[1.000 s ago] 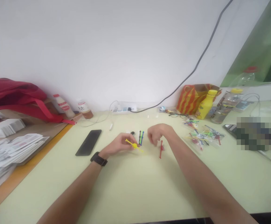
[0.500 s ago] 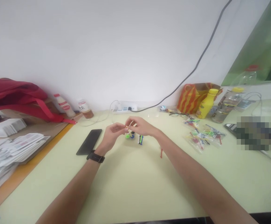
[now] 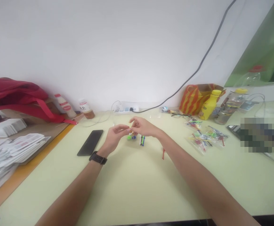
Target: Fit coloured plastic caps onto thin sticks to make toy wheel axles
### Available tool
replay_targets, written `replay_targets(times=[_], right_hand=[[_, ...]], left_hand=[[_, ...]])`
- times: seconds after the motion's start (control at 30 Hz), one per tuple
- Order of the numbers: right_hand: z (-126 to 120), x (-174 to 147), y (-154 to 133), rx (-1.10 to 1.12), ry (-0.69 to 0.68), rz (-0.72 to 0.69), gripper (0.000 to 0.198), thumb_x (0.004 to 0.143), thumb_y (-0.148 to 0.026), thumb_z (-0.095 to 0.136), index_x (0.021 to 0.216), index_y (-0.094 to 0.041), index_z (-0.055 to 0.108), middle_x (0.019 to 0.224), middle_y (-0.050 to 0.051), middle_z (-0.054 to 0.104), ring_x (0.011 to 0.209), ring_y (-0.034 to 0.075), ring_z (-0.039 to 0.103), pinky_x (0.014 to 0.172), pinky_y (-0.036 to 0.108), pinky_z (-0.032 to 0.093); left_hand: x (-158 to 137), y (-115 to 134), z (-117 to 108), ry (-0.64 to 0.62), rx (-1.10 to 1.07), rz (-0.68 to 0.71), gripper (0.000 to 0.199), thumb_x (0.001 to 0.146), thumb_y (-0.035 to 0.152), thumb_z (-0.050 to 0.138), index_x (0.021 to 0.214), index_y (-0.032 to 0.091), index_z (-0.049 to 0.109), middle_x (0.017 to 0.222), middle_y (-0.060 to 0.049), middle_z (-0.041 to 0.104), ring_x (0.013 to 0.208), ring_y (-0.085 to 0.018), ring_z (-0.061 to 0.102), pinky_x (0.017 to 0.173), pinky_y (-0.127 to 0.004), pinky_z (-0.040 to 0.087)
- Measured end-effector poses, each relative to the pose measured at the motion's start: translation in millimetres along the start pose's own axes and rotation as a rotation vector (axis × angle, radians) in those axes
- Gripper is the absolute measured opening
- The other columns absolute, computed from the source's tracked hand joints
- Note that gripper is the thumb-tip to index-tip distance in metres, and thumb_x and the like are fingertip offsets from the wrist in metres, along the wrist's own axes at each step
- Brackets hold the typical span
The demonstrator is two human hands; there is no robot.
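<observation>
A pale wall [image 3: 127, 62] rose behind a light green table [image 3: 137, 191], the broadest things in view. A red bag [image 3: 16, 91] slumped at the far left above a spread of white papers [image 3: 28, 144], and a striped red-and-yellow bag [image 3: 189, 99] stood against the wall on the right, with a yellow bottle [image 3: 208, 106] just in front of it. The left hand [image 3: 112, 139], a black watch [image 3: 98, 158] on its wrist, and the right hand [image 3: 144, 127] met over the middle of the table. A dark phone [image 3: 90, 142] lay flat beside the left forearm. Small clear packets [image 3: 203, 139] of coloured parts were heaped well to the right. A red piece [image 3: 163, 153] lay next to the right forearm, partly hidden by it, and a row of slim coloured pieces [image 3: 142, 140] rested near the right hand, on the side toward the person. A green disc [image 3: 128, 137] and a blue disc [image 3: 134, 137] sat below the joined fingertips. Smallest of all was a yellow piece [image 3: 130, 133], mostly covered, between the two hands and above the discs. The left thumb and forefinger were pinched together on it; the right fingers were curled close in, thumb and forefinger nearly meeting, but whether they gripped it too could not be told.
</observation>
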State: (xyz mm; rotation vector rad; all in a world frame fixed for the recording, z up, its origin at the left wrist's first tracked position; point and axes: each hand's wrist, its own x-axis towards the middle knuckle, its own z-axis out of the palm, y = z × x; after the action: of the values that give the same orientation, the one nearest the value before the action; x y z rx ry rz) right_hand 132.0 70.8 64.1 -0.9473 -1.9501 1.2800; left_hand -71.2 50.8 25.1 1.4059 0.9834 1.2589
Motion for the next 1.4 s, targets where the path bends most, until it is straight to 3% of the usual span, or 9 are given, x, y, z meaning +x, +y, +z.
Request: replay_targets(times=[0.17, 0.4, 0.5, 0.57, 0.73, 0.87, 1.07, 1.2, 1.4], right_hand=[[-1, -1, 0, -0.004, -0.072, 0.05, 0.015, 0.085, -0.017, 0.063, 0.094, -0.02, 0.052, 0.084, 0.001, 0.071, 0.074, 0.015, 0.066, 0.059, 0.022, 0.047], [2, 5, 6, -0.213, 0.051, 0.005, 0.005, 0.088, -0.022, 0.052, 0.092, -0.02, 0.054, 0.08, -0.003, 0.059, 0.069, 0.013, 0.054, 0.058, 0.023, 0.041], [-8, 5, 7, -0.355, 0.052, 0.044, 0.025, 0.093, -0.019, 0.043, 0.11, -0.019, 0.062, 0.09, 0.0, 0.065, 0.075, 0.014, 0.058, 0.063, 0.023, 0.044], [-19, 5, 12, -0.491, 0.025, 0.097, 0.03, 0.093, -0.015, 0.046, 0.117, -0.019, 0.065, 0.098, 0.003, 0.07, 0.083, 0.015, 0.063, 0.07, 0.023, 0.047], [-45, 4, 35, -0.665, 0.006, 0.287, 0.035, 0.076, -0.007, 0.068, 0.11, -0.013, 0.072, 0.109, 0.016, 0.073, 0.096, 0.026, 0.069, 0.076, 0.03, 0.05], [-48, 1, 43, -0.67, -0.054, 0.415, 0.046, 0.068, -0.007, 0.076, 0.113, -0.016, 0.072, 0.097, 0.014, 0.077, 0.082, 0.028, 0.074, 0.067, 0.033, 0.053], [-46, -6, 38, -0.557, -0.149, 0.519, 0.065, 0.071, -0.016, 0.081, 0.132, -0.014, 0.059, 0.084, 0.008, 0.078, 0.068, 0.022, 0.075, 0.061, 0.028, 0.057], [-48, -7, 36, -0.532, -0.216, 0.572, 0.047, 0.075, -0.018, 0.079, 0.119, -0.013, 0.063, 0.08, 0.007, 0.077, 0.067, 0.02, 0.076, 0.062, 0.026, 0.059], [-51, -6, 33, -0.643, -0.281, 0.553, 0.01, 0.067, -0.008, 0.073, 0.073, -0.014, 0.067, 0.073, 0.009, 0.075, 0.072, 0.023, 0.075, 0.064, 0.027, 0.057]], left_hand=[[-2, -4, 2, -0.015, 0.081, 0.045, 0.033, 0.074, 0.036, 0.09, 0.099, 0.016, 0.079, 0.102, -0.01, 0.08, 0.093, -0.026, 0.074, 0.091, -0.04, 0.058], [-5, 1, 9, -0.029, 0.156, 0.133, 0.026, 0.08, 0.038, 0.085, 0.094, 0.018, 0.078, 0.096, -0.008, 0.078, 0.091, -0.024, 0.074, 0.085, -0.036, 0.059], [-7, 5, 6, -0.099, 0.179, 0.135, 0.024, 0.078, 0.037, 0.086, 0.085, 0.017, 0.075, 0.098, -0.009, 0.077, 0.088, -0.023, 0.073, 0.081, -0.035, 0.059], [-8, 7, 4, -0.221, 0.248, 0.119, 0.024, 0.078, 0.036, 0.086, 0.078, 0.016, 0.073, 0.094, -0.01, 0.077, 0.086, -0.023, 0.073, 0.08, -0.035, 0.058], [-9, 9, -2, -0.491, 0.632, 0.181, 0.015, 0.078, 0.035, 0.083, 0.085, 0.022, 0.08, 0.087, -0.005, 0.079, 0.082, -0.021, 0.07, 0.079, -0.032, 0.053], [-7, 8, -12, -0.53, 0.729, 0.173, 0.014, 0.076, 0.036, 0.084, 0.083, 0.024, 0.082, 0.089, -0.004, 0.079, 0.085, -0.022, 0.071, 0.078, -0.03, 0.051], [-2, 5, -24, -0.563, 0.742, 0.164, 0.019, 0.074, 0.038, 0.087, 0.081, 0.023, 0.08, 0.091, -0.005, 0.079, 0.089, -0.022, 0.072, 0.083, -0.031, 0.052], [0, 0, -28, -0.524, 0.743, 0.195, 0.024, 0.074, 0.043, 0.087, 0.084, 0.023, 0.079, 0.098, -0.006, 0.078, 0.095, -0.023, 0.07, 0.086, -0.033, 0.052], [6, -7, -35, -0.427, 0.826, 0.254, 0.034, 0.076, 0.048, 0.084, 0.101, 0.026, 0.078, 0.11, -0.006, 0.074, 0.1, -0.023, 0.068, 0.089, -0.035, 0.053]])
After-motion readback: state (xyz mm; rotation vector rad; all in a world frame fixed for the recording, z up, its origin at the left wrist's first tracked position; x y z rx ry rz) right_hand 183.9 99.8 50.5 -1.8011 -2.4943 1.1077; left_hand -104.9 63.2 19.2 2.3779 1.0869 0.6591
